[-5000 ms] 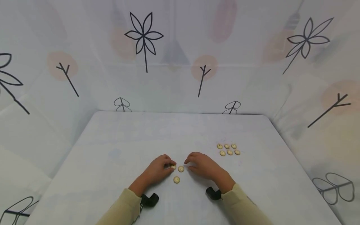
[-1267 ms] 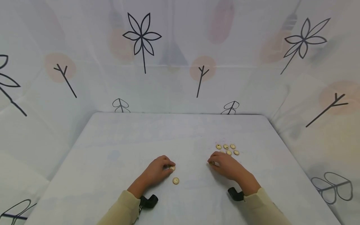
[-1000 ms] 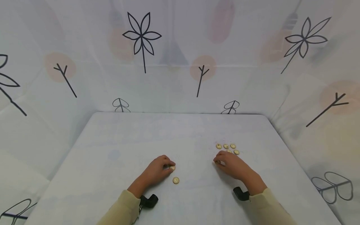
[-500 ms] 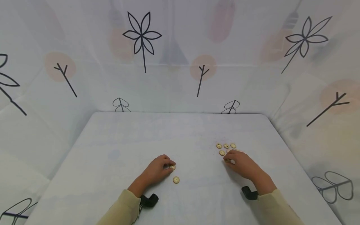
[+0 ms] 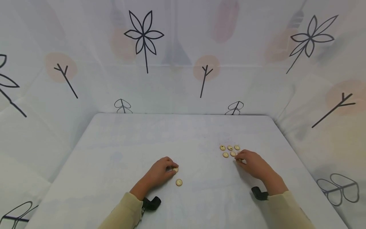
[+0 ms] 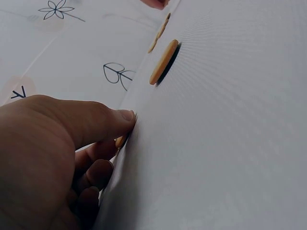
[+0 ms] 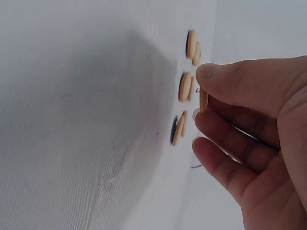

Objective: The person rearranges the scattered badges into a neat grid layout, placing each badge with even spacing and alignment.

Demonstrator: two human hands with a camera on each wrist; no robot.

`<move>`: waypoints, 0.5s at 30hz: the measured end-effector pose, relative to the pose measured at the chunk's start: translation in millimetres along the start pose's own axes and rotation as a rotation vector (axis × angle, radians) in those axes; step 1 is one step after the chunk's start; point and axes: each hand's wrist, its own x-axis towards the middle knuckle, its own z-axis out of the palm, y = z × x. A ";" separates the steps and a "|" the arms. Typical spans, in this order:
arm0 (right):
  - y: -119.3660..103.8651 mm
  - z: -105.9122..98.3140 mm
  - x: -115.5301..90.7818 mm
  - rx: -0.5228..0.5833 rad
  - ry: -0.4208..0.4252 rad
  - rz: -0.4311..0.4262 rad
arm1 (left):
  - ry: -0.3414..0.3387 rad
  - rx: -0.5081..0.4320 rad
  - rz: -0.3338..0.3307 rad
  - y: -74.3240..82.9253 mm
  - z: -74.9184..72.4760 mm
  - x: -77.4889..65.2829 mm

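My left hand [image 5: 160, 171] pinches a pale round wooden button [image 5: 175, 170] between thumb and fingers, down at the table surface. A second loose button [image 5: 179, 182] lies just nearer the front. Off to the right, my right hand [image 5: 254, 163] holds another button [image 7: 204, 99] between thumb and fingertips, slightly above the table. Beyond its fingertips lie several buttons [image 5: 225, 155] in two short rows; the nearest right one is mostly hidden by the hand. In the left wrist view, the thumb covers most of the pinched button [image 6: 120, 141], while the loose button [image 6: 164, 62] lies flat.
A white cloth covers the table [image 5: 128, 136]. Behind and at both sides hangs a pale curtain [image 5: 177, 86] printed with flowers and twigs. Each wrist carries a black camera mount [image 5: 152, 203] close to the tabletop.
My right hand took the button that lay beside the left hand and carried it right to the rows, sliding further right along their near side. The left hand has stayed in place.
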 end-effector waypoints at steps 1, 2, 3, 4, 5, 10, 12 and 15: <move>0.9 -0.6 0.0 0.000 0.001 0.002 | 0.000 0.003 -0.002 0.1 0.1 0.1; 1.9 -1.1 0.2 -0.002 -0.001 0.005 | 0.001 0.004 -0.003 0.1 0.1 0.2; 2.9 -1.4 0.2 -0.006 -0.003 0.008 | 0.001 0.004 -0.004 0.2 0.1 0.2; 3.8 -1.7 0.3 -0.006 -0.003 0.013 | 0.001 0.005 -0.005 0.2 0.2 0.3; 4.9 -1.8 0.5 -0.009 -0.004 0.017 | 0.001 0.005 -0.006 0.2 0.2 0.3; 9.7 -1.1 1.0 -0.008 -0.010 0.039 | 0.005 0.005 -0.003 0.9 -0.4 0.2; 11.8 -0.6 1.0 -0.003 -0.013 0.046 | 0.006 0.003 -0.001 1.3 -0.8 0.1; 15.4 0.4 1.4 0.004 -0.016 0.056 | 0.005 0.000 -0.002 2.3 -1.7 0.1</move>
